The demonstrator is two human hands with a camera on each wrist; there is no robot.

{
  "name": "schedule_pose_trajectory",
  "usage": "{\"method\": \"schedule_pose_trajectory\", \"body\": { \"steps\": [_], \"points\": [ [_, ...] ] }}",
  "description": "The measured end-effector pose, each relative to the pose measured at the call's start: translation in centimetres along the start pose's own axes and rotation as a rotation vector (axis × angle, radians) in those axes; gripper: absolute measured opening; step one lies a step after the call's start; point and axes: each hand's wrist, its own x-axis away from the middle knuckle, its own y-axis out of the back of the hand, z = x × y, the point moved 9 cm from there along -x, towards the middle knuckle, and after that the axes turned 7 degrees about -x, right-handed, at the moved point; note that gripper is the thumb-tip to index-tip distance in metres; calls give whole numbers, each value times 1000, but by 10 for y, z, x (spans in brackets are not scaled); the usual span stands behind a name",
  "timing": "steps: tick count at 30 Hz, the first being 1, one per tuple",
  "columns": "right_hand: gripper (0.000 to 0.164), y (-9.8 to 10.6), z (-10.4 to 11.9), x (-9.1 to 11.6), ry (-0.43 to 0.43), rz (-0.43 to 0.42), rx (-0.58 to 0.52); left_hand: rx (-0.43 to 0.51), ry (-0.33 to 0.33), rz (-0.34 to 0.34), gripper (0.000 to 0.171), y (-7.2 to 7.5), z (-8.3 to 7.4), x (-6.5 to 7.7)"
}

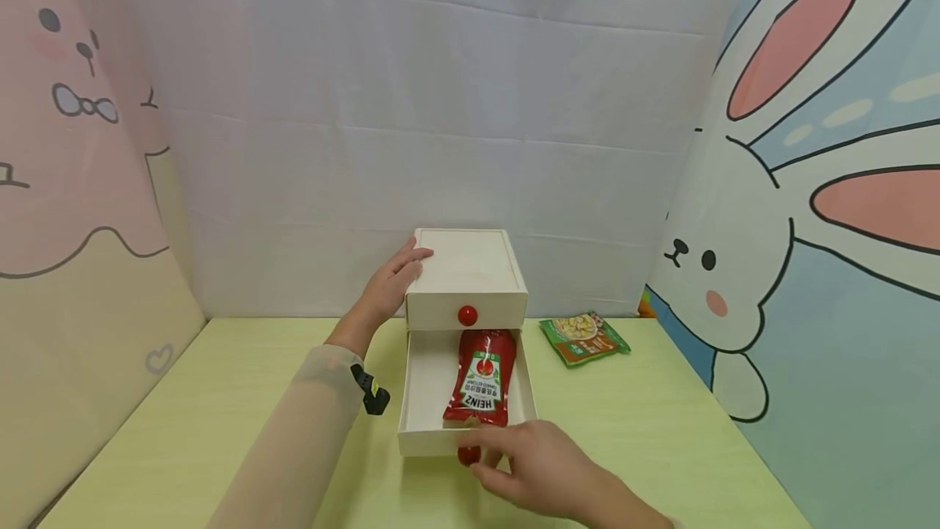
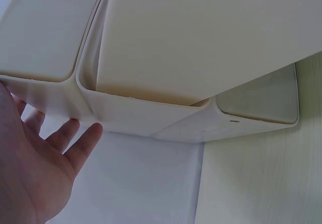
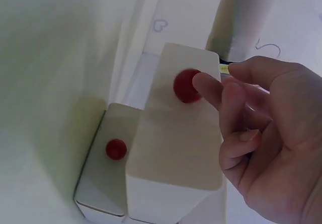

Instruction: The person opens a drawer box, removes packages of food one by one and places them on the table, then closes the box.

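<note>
A small white drawer cabinet (image 1: 470, 261) stands at the back of the table. One drawer (image 1: 429, 386) is out, and a red Heinz tomato ketchup pouch (image 1: 481, 378) lies in it. My left hand (image 1: 389, 288) rests against the cabinet's upper left edge; in the left wrist view its spread fingers (image 2: 85, 146) reach along the far side. At the front of the drawer is my right hand (image 1: 536, 464), by the red knob (image 1: 468, 455). The right wrist view shows one fingertip at the knob's edge, thumb and finger apart, other fingers loosely curled.
A green and orange food packet (image 1: 585, 339) lies on the pale green table (image 1: 646, 423) to the right of the cabinet. The upper drawer has its own red knob (image 1: 467, 315). Curtains with cartoon animals (image 1: 742, 268) hang on both sides, with a plain white one (image 1: 441, 104) behind.
</note>
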Motion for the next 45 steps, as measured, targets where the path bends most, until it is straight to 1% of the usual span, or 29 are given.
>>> {"method": "schedule_pose_trajectory", "body": {
  "steps": [3,5,7,8,10,13,16,19,21,23,26,29,31,34,37,40,42,45],
  "points": [
    [22,23,1,-7,-23,-87,-3,5,-5,-2,51,1,0,0],
    [20,38,-1,-12,-33,-155,31,5,-10,-1,52,1,-1,0],
    [18,48,-6,-18,-68,-191,75,4,-10,2,52,0,-1,0],
    [16,51,-9,-22,-90,-193,99,3,-12,4,52,0,-1,0],
    [14,52,-16,-30,-143,-162,142,0,-13,5,53,0,0,0],
    [16,45,-23,-43,-198,-77,201,2,-13,6,53,-1,0,-1],
    [28,36,-26,-54,-221,-7,251,4,-15,4,52,-1,-2,-1],
    [45,30,-29,-62,-267,24,275,3,-11,1,52,0,-1,-1],
    [54,27,-33,-66,-323,39,299,2,-12,-1,52,0,-1,-1],
    [60,26,-37,-70,-397,59,338,4,-12,0,52,0,-1,-1],
    [65,24,-41,-75,-505,106,432,4,-15,2,52,1,-1,1],
    [70,23,-41,-81,-580,148,502,5,-18,-1,53,2,0,1],
    [72,22,-41,-85,-598,165,523,6,-21,-3,53,2,0,2],
    [72,19,-39,-89,-594,187,537,9,-22,-6,53,2,1,1],
    [71,15,-39,-90,-589,214,560,11,-14,-2,52,2,1,1],
    [68,12,-41,-91,-607,244,573,5,-9,1,52,1,1,1],
    [64,12,-43,-90,-624,264,559,1,-10,2,52,0,0,0],
    [55,10,-49,-88,-657,302,484,3,-10,-1,52,1,0,0]
  ]
}}
